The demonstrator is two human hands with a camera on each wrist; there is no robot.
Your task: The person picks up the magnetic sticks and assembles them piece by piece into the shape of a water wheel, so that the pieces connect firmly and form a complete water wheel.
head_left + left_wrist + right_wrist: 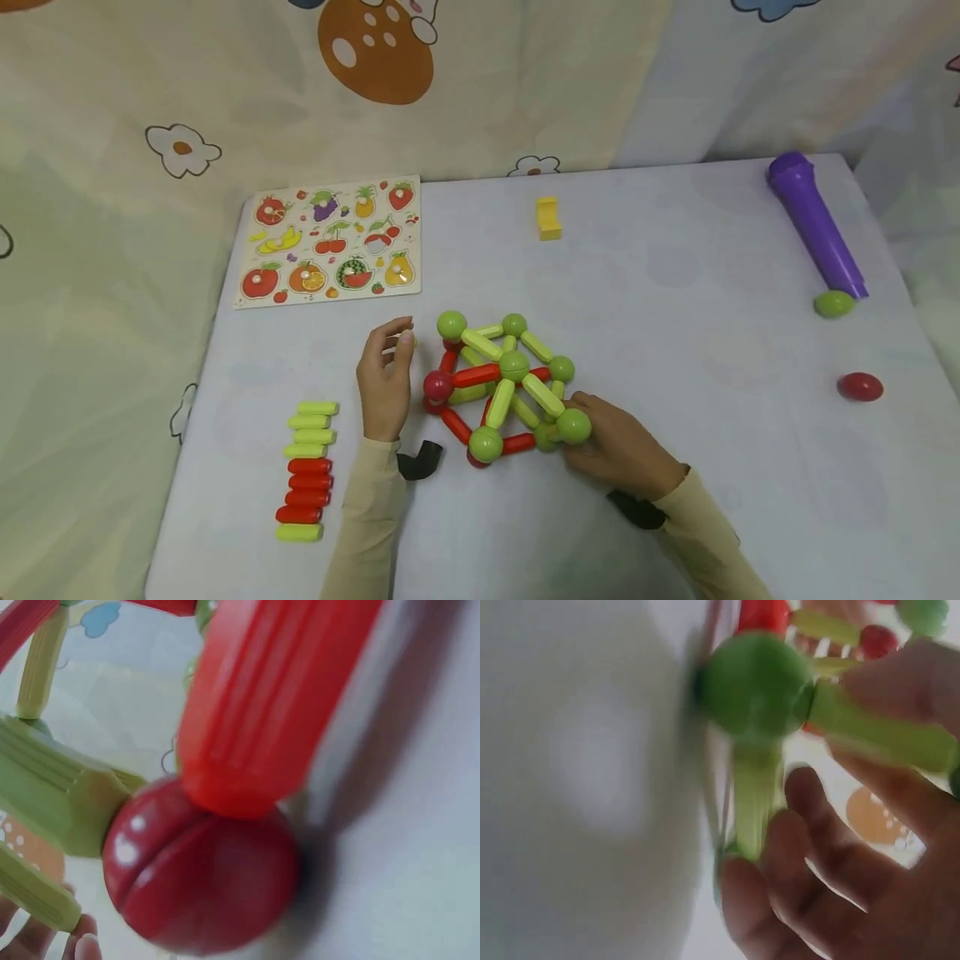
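Observation:
A frame of green and red rods joined by balls (502,387) stands in the middle of the white table (675,250). My right hand (592,427) grips its near right corner, fingers (840,847) curled round a green rod (877,731) beside a green ball (754,682). My left hand (397,343) is raised just left of the frame, fingers loosely curled and holding nothing, close to a red ball (437,386). In the left wrist view that red ball (199,870) fills the picture, with a red rod (262,697) and a green rod (52,795) joined to it.
A row of loose green and red rods (307,471) lies at the front left. A fruit puzzle board (330,242) sits at the back left, a yellow block (549,218) behind the frame. At the right lie a purple tube (816,223), a green ball (832,303) and a red ball (859,387).

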